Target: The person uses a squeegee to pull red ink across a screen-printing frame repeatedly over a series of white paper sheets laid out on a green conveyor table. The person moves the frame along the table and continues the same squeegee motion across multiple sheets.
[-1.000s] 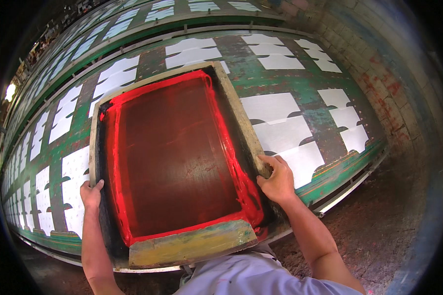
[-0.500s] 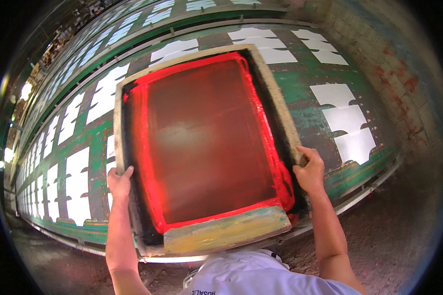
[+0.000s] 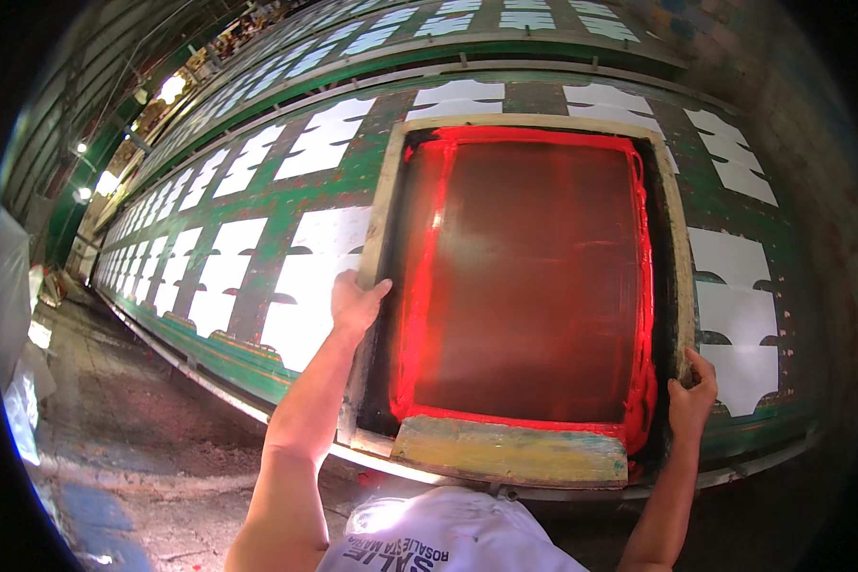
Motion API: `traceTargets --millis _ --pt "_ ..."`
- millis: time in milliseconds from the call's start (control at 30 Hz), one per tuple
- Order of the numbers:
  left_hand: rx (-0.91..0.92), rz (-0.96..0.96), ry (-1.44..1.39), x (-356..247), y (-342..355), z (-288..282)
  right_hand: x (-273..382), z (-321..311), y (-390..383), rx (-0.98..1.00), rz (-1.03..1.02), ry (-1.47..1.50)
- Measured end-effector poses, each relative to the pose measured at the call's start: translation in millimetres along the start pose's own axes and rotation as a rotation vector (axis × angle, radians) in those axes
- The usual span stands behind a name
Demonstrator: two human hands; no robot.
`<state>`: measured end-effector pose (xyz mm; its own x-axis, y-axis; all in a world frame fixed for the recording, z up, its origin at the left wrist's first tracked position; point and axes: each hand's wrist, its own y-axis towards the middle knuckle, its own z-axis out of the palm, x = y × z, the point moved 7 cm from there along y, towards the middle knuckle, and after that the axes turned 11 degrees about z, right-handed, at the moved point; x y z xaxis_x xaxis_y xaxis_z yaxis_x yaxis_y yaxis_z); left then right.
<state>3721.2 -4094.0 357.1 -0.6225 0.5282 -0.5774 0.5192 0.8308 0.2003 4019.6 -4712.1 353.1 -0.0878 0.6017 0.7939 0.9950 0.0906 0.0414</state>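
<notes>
- One pale, wrinkled sheet (image 3: 11, 286) shows at the far left edge of the frame, with a stained floor (image 3: 153, 486) filling the lower left.
- Bright lights (image 3: 171, 89) glare in the upper left.
- From the left across to the right runs a long green table (image 3: 276, 203), laid with rows of white cut pieces (image 3: 319, 262).
- My left hand (image 3: 355, 300), left of centre, is clamped on the left side of the screen frame (image 3: 534, 276), the thumb over the face and the fingers toward the outer edge.
- My white shirt (image 3: 458, 534), with dark printing on it, fills the bottom centre.
- Just right of centre is the screen frame itself, its pale wooden border around a dark red panel ringed with glossy red ink (image 3: 644, 276). It lies over the table; I cannot tell whether it touches the surface.
- Along its lower end sits a yellowish board (image 3: 510, 453).
- My right hand (image 3: 693, 393), lower right, is clamped on the frame's right side, near its lower corner.
- More white pieces lie beyond that hand, beside a dim wall (image 3: 815, 133).
</notes>
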Motion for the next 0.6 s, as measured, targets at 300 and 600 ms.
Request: traceTargets --millis 300,600 --pt "0.107 -0.079 0.105 -9 -3 13 66 -10 -49 -0.048 -0.304 -0.342" --pt "0.25 -0.088 0.121 -8 -7 25 162 66 -214 0.603 -0.749 -0.405"
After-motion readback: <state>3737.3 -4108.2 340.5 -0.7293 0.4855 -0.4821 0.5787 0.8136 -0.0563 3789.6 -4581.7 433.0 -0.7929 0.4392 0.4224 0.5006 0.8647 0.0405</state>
